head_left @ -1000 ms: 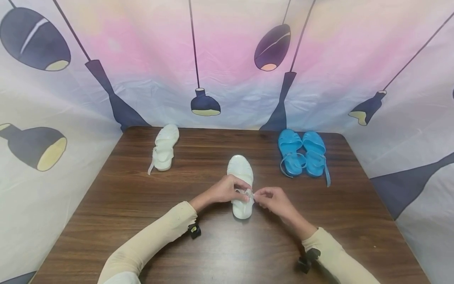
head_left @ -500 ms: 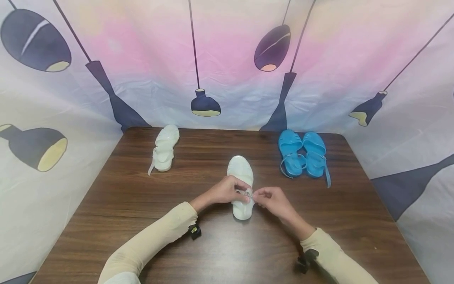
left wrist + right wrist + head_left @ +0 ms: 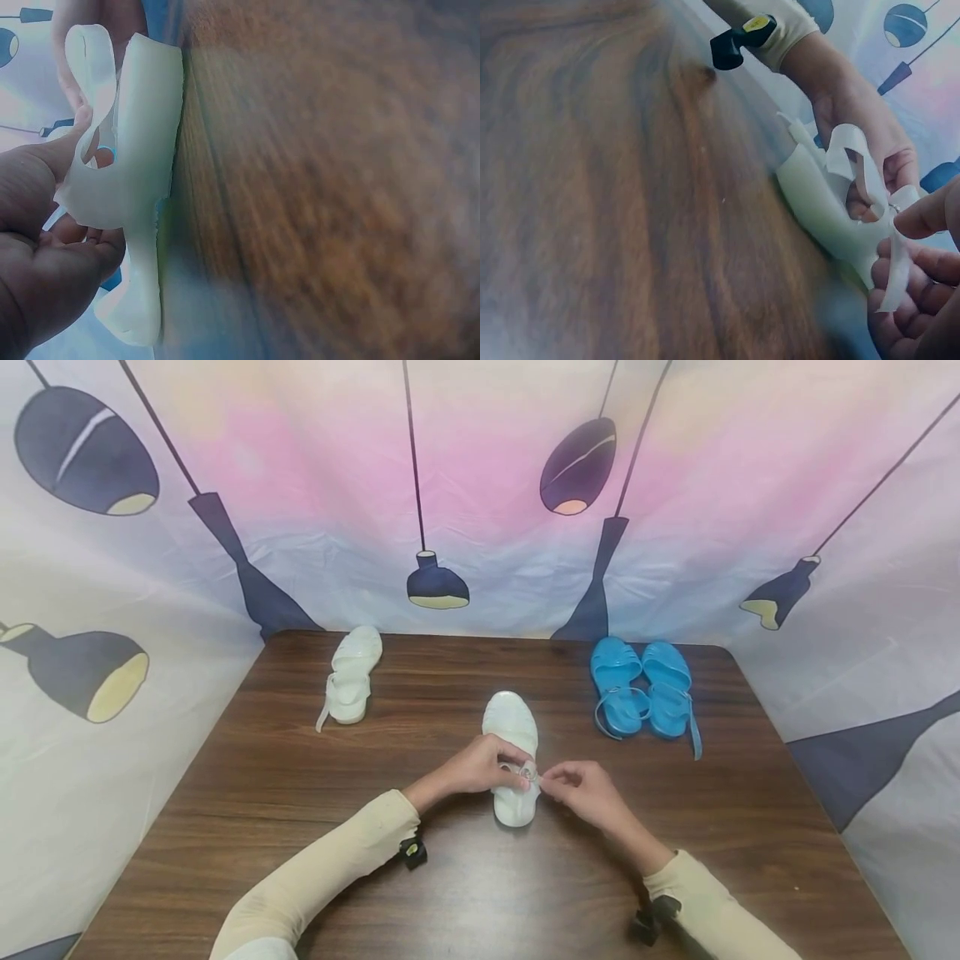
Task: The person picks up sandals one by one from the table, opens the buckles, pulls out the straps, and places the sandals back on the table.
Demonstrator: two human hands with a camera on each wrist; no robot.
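one white sandal [image 3: 510,718] rests mid counter [image 3: 450,893]: left hand [image 3: 474,765], fingers gripping beside buckle [image 3: 527,772]; right hand [image 3: 587,788], fingers pinching strap [image 3: 896,277]; little changed this past second, so strap work seems unfinished.

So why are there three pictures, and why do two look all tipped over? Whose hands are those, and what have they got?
There's no robot here, just a person's two bare hands. The wide picture looks down from a camera on the person's head. The other two are taken from the left and right wrists, up close, so the table looks tilted. On it lie two blue sandals side by side at the right, one far-left white sandal and one middle white sandal. The left hand holds the middle one near its buckle. The right hand pinches its strap.
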